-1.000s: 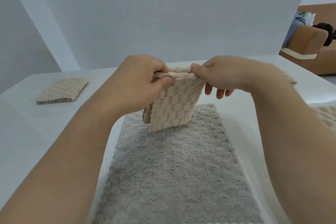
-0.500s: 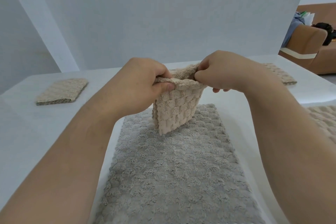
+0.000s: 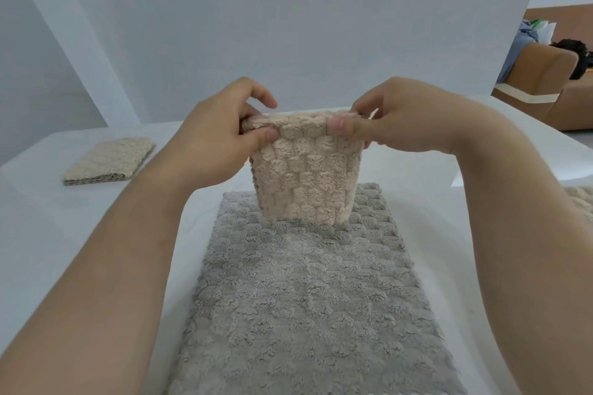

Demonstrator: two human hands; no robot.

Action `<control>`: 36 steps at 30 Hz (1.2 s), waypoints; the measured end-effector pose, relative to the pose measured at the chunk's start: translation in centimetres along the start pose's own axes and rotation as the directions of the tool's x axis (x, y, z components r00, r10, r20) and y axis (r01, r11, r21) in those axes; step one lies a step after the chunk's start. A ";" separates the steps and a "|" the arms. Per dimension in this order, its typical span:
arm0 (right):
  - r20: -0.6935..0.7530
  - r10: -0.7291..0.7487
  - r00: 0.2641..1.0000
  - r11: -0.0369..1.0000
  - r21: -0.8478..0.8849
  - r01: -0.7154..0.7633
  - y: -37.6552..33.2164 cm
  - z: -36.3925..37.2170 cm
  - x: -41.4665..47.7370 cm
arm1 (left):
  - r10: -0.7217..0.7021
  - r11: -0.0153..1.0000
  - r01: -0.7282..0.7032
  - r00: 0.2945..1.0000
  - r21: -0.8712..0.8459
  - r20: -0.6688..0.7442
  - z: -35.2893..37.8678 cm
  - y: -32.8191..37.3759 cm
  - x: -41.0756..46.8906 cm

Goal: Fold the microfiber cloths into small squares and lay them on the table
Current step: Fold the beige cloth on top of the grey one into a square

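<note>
A folded beige microfiber cloth [image 3: 306, 176] hangs upright in the air above the middle of the table. My left hand [image 3: 218, 138] pinches its top left corner between thumb and fingers. My right hand [image 3: 394, 119] pinches its top right corner. The cloth's lower edge hangs just over the far end of a large grey microfiber cloth [image 3: 305, 292] that lies spread flat on the white table [image 3: 64, 234]. Another beige cloth [image 3: 109, 160], folded into a square, lies on the table at the far left.
A further beige cloth [image 3: 582, 202] shows at the right edge, mostly hidden by my right arm. White panels stand behind the table. A brown sofa [image 3: 545, 80] with bags on it is at the far right.
Both hands have moved apart along the top edge and lifted the beige cloth. It now hangs wider and flatter than before.
</note>
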State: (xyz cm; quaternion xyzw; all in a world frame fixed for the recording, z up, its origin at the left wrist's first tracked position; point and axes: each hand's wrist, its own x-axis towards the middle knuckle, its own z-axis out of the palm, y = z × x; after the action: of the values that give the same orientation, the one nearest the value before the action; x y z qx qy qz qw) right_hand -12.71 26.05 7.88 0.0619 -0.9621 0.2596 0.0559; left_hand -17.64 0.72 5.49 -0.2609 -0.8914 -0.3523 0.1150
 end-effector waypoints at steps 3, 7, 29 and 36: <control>-0.011 -0.064 0.998 0.995 0.079 0.065 0.3 0.2 0.3 | -0.075 0.990 0.072 0.997 -0.120 -0.021 0.2 -0.4 0.2; -0.034 -0.117 0.993 0.983 0.136 0.120 0.2 0.6 0.7 | -0.233 0.865 0.219 0.972 -0.452 0.025 0.8 -0.6 0.6; -0.121 -0.018 0.992 0.871 0.485 0.075 -0.9 4.4 2.6 | -0.531 0.569 0.431 0.843 -0.701 0.087 3.5 -1.5 1.3; -0.173 0.097 0.980 0.852 0.523 0.008 -0.7 5.5 3.1 | -0.572 0.564 0.368 0.820 -0.739 -0.027 4.9 -2.4 2.0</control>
State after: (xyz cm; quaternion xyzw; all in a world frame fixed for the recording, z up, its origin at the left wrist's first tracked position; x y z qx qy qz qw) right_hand -16.11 22.41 3.89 0.0267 -0.8468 0.5165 0.1242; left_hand -20.74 3.34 1.34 0.0145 -0.6995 -0.7141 0.0247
